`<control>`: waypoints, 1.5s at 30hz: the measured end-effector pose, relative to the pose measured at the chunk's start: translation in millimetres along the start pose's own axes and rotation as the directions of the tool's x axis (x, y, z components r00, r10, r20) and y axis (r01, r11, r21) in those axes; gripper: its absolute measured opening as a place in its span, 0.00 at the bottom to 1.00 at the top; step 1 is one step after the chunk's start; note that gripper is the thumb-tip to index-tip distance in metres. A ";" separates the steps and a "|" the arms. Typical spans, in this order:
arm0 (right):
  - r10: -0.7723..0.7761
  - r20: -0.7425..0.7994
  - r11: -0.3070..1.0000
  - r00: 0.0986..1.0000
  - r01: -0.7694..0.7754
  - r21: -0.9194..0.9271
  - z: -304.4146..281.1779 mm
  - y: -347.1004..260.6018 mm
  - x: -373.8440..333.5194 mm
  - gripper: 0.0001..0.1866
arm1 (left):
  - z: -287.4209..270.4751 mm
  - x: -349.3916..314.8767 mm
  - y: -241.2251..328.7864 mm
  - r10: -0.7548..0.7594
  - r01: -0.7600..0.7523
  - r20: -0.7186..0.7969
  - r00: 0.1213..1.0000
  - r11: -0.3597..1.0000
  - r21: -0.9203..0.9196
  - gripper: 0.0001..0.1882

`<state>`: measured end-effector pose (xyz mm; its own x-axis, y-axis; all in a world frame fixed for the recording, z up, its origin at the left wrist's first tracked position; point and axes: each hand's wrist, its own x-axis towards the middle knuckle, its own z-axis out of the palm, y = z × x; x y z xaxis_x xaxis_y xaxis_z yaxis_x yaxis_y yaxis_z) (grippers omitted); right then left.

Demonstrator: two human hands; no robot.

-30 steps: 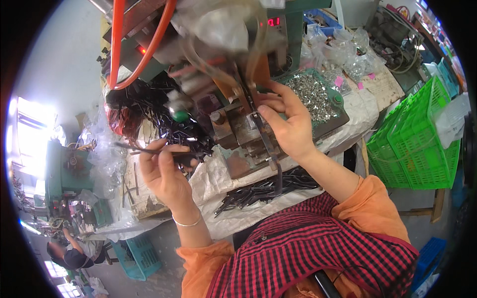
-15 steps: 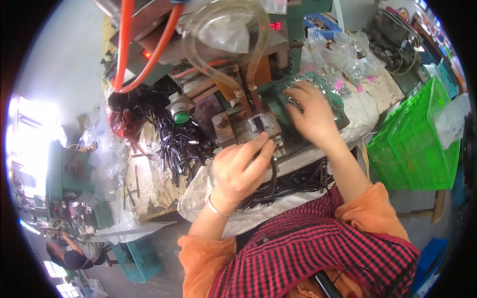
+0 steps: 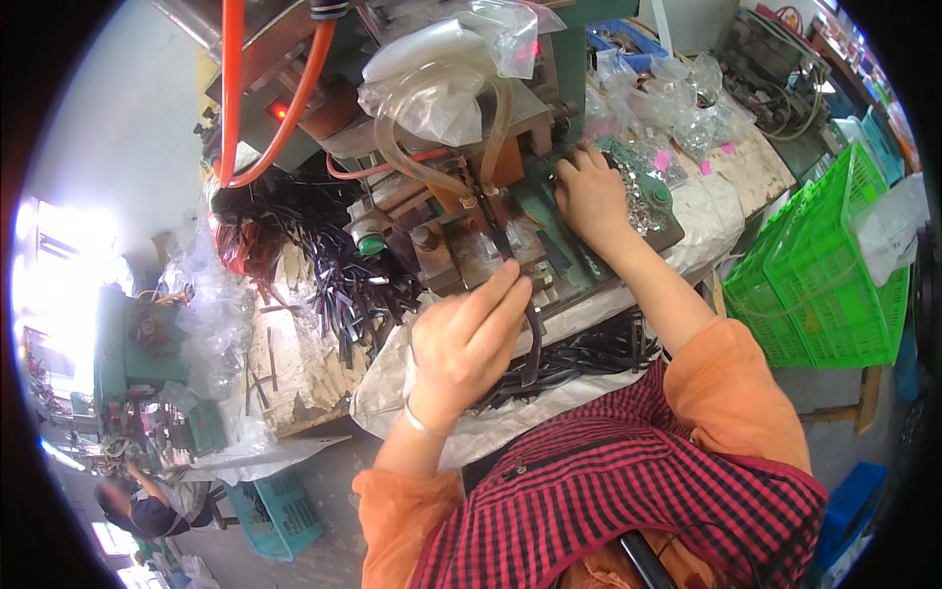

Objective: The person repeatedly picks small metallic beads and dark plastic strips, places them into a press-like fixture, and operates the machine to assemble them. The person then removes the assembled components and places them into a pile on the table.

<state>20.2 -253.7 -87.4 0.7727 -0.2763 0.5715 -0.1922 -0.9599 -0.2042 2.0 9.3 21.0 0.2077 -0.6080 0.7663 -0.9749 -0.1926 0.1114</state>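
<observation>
My left hand [image 3: 466,339] pinches a narrow black strip [image 3: 533,339] between thumb and fingers. The strip's front end reaches the metal die block [image 3: 461,257] of a press, and its tail hangs down beside my fingers. To the right, my right hand [image 3: 594,204] rests at the green press base [image 3: 557,257], with its fingers bent and drawn together. What those fingertips hold, if anything, is hidden. Small shiny metal pieces [image 3: 638,187] lie heaped just right of that hand. Two clear hoses [image 3: 496,147] run down to the tooling above the strip.
Black strips [image 3: 358,285] are piled left of the press, and more strips [image 3: 579,365] lie by the front edge. A green button [image 3: 371,243] sticks out beside the die. Orange hoses [image 3: 231,98] hang at upper left. Green crates [image 3: 819,275] stand at right. A person [image 3: 147,506] sits far left.
My right hand has moved from over the metal pieces leftward and away from me, its spread fingers now drawn together. My left hand still pinches the strip at the die.
</observation>
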 end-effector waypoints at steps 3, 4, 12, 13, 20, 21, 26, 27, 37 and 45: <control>0.010 -0.008 1.000 1.000 -0.010 -0.005 -15.6 7.4 -11.7 0.15 | -25.3 -43.8 0.8 -0.060 0.061 -0.016 0.998 0.993 0.098 0.15; -0.033 -0.050 0.995 0.998 0.037 0.093 -16.0 18.1 -16.1 0.14 | -41.1 -61.5 0.6 -0.111 0.112 -0.016 0.994 0.979 0.171 0.15; 0.181 -0.012 0.842 0.983 -0.149 0.519 -31.6 49.5 -30.0 0.07 | -117.8 -97.6 -60.2 -0.579 0.645 -0.293 0.761 0.722 0.249 0.08; 0.199 0.003 0.816 0.980 -0.168 0.552 -30.5 44.5 -28.0 0.07 | -110.6 -105.5 -73.2 -0.620 0.653 -0.205 0.757 0.731 0.197 0.08; 0.311 0.005 0.776 0.950 -0.257 0.576 -43.7 48.2 -58.0 0.07 | -67.7 -165.2 -155.2 -0.461 0.180 0.485 0.743 0.836 0.519 0.12; 0.320 -0.011 0.784 0.947 -0.258 0.565 -51.0 55.8 -66.4 0.07 | -72.1 -167.4 -157.2 -0.439 0.181 0.452 0.777 0.842 0.507 0.13; 0.414 0.077 0.701 0.907 -0.371 0.609 -91.3 63.8 -97.2 0.06 | -92.8 -164.5 -159.9 -0.483 0.391 0.023 0.876 0.737 0.552 0.08; 0.412 0.107 0.670 0.905 -0.380 0.638 -101.8 48.2 -92.1 0.06 | -90.1 -162.6 -158.7 -0.570 0.543 -0.076 0.818 0.722 0.429 0.08; 0.098 0.025 0.478 0.995 -0.069 0.876 -74.4 -74.5 -12.0 0.08 | -26.1 -118.7 -88.6 -0.895 0.742 -0.056 0.443 0.401 -0.537 0.07; 0.172 0.046 0.391 0.984 -0.111 0.913 -72.9 -85.1 -17.0 0.09 | -34.2 -63.9 -59.5 -0.782 0.518 -0.264 0.564 0.585 -0.624 0.08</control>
<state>-20.7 -170.9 -21.8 0.7554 -0.4343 0.4906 0.3914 -0.3013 -0.8695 44.1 86.0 -13.0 0.8585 0.0110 0.5127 -0.5126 0.0533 0.8570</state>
